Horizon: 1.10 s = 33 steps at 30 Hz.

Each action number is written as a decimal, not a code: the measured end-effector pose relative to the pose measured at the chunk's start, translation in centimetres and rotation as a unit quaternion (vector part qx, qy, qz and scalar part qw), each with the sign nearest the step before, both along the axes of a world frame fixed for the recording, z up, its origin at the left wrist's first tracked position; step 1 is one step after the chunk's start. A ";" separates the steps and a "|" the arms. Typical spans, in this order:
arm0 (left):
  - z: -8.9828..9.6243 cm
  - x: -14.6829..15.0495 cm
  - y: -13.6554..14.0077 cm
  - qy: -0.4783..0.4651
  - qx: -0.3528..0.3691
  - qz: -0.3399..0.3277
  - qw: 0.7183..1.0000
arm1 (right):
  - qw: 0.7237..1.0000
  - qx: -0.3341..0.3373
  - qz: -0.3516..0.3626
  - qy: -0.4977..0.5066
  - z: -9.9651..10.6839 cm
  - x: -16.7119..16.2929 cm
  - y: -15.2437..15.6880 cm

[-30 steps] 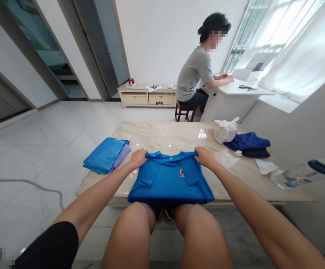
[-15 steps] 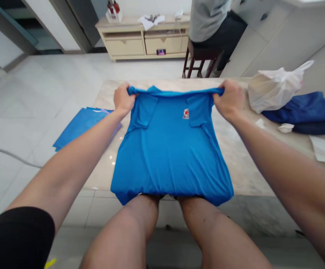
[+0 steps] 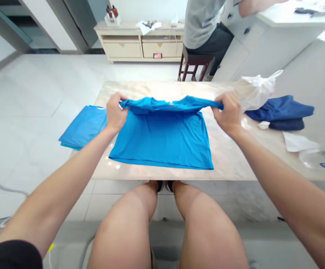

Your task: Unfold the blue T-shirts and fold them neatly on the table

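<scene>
A bright blue polo shirt (image 3: 165, 138) lies across the marble-look table (image 3: 235, 164), its lower part spread flat with the hem toward me. Its upper part is lifted and bunched along a line between my two hands. My left hand (image 3: 116, 114) is closed on the left end of this raised edge. At the right end, my right hand (image 3: 228, 113) pinches the cloth in the same way. A pale label shows at the middle of the raised edge. The chest logo is hidden from view.
Folded blue garments (image 3: 84, 127) lie stacked at the table's left. To the right are a white plastic bag (image 3: 259, 89), dark blue cloth (image 3: 285, 108), white paper (image 3: 299, 142) and a clear bottle (image 3: 321, 158). Beyond, a person in grey (image 3: 203, 26) sits on a stool (image 3: 196, 61).
The shirt has come down onto the table; its hem now rests there instead of hanging over the front edge. The logo has gone out of sight. Both hands keep their grip.
</scene>
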<state>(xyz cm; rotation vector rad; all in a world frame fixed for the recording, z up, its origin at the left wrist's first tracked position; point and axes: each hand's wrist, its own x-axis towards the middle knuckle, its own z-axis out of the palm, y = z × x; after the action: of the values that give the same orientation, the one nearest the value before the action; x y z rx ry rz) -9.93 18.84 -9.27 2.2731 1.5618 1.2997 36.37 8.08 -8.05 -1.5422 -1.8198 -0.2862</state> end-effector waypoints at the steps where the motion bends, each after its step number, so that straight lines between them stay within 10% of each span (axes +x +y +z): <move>1: -1.5 -1.0 -2.4 0.012 -0.026 -0.003 1.000 | 1.000 -0.018 0.018 0.005 -1.5 -0.2 -2.3; 5: -5.7 -4.6 -9.0 0.097 -0.123 -0.042 0.987 | 0.990 -0.119 0.081 -0.010 -6.8 -0.8 -10.0; 9: -5.8 -6.2 -11.1 0.158 -0.152 -0.069 0.973 | 0.974 -0.194 0.103 -0.052 -7.7 -1.9 -13.7; 19: -1.1 -5.7 -17.3 0.238 -0.204 -0.018 0.949 | 0.958 -0.265 0.032 -0.103 -5.2 -4.2 -18.1; 23: 1.9 -5.4 -24.4 0.054 -0.264 -0.082 0.959 | 0.961 -0.257 -0.012 0.105 -4.2 -5.8 -22.5; 27: 5.6 -3.9 -32.6 -0.083 -0.358 -0.142 0.919 | 0.871 -0.334 0.036 0.359 -0.4 -9.7 -26.9; 30: 7.3 -2.0 -37.0 -0.094 -0.326 -0.130 0.932 | 0.818 -0.367 0.098 0.431 2.7 -13.1 -29.0; 33: 7.6 -0.1 -39.4 -0.034 -0.237 -0.117 0.964 | 0.841 -0.345 0.096 0.405 4.6 -15.9 -30.2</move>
<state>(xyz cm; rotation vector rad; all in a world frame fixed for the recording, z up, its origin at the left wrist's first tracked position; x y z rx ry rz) -10.07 -20.61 -1.64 2.0094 1.3484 0.8258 20.44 -22.16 -3.43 -1.5352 -1.3803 1.0851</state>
